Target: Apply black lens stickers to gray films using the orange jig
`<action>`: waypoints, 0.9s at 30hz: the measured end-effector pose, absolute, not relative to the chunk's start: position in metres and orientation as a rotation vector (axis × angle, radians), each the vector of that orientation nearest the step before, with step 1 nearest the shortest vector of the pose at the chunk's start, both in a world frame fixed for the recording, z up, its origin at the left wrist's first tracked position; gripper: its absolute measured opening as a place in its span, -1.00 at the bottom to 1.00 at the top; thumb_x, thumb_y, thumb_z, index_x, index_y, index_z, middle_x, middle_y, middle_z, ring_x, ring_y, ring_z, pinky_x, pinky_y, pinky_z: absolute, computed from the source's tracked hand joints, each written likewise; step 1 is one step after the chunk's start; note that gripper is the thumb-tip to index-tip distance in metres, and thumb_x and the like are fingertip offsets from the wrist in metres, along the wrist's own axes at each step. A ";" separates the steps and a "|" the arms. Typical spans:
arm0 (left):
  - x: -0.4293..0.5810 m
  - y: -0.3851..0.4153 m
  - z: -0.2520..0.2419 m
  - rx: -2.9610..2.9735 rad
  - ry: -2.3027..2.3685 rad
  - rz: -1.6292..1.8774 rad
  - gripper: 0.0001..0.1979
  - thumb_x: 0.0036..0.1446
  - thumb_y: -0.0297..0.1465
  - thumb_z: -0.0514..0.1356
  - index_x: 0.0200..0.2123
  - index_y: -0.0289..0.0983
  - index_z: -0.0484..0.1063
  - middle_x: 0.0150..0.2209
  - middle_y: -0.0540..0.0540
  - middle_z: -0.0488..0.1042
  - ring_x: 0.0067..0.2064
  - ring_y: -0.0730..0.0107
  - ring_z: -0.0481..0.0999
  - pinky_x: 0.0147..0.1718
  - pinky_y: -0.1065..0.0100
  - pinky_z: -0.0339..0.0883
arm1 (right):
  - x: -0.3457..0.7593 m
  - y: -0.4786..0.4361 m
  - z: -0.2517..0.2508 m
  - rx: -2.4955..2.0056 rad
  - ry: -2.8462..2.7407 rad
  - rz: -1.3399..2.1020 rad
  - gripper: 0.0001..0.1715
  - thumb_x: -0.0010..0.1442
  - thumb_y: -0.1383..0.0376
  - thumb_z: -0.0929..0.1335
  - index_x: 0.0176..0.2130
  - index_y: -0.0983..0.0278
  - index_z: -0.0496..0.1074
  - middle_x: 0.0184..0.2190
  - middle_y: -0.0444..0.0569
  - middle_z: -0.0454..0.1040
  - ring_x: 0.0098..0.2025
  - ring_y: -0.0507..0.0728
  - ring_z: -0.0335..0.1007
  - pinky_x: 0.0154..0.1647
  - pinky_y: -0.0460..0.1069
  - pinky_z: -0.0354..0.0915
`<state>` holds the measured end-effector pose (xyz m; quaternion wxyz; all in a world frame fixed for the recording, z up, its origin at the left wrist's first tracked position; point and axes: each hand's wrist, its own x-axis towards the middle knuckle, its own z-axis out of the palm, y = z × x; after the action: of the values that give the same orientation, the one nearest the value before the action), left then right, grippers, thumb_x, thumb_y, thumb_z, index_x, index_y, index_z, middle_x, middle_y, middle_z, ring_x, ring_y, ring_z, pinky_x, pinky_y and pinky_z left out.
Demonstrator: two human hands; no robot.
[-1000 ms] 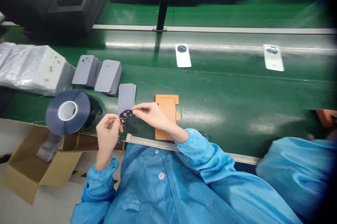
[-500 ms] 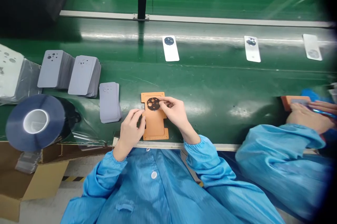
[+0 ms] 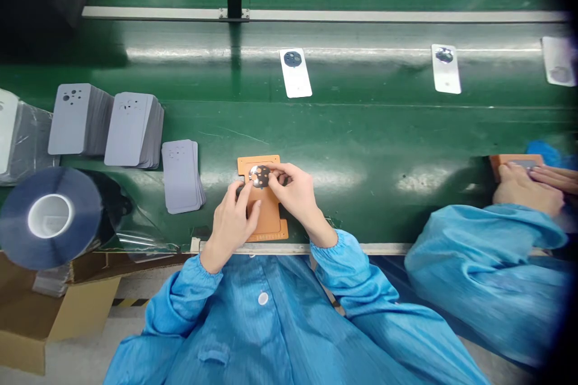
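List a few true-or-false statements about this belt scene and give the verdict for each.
1. The round disc lies on the orange jig, touched by the left hand and the right hand. True.
2. The tape roll sits right of the jig. False: it is at the far left, by the belt's near edge.
3. Three stacks of grey cards stand left of the jig. True.
4. The belt is red. False: it is green.
5. Several white cards lie farther out on the belt. True.
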<state>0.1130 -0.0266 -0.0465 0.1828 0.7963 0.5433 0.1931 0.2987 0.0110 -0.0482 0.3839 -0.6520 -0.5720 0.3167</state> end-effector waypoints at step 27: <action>0.090 -0.007 -0.031 2.537 1.315 0.311 -0.51 0.45 -0.28 0.08 0.37 -0.24 0.34 0.37 -0.19 0.39 -0.09 0.09 0.61 -0.13 0.11 0.47 | 0.325 0.014 -0.048 -1.642 -1.793 0.905 -0.58 0.44 0.25 0.32 0.21 0.08 0.58 -0.30 -0.06 0.34 -0.30 0.11 0.34 -0.20 0.02 0.30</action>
<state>0.0898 -0.0071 -0.0313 0.1330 0.8747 0.4535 0.1073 0.3251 0.0140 -0.0484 0.2705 -0.6094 -0.6654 0.3358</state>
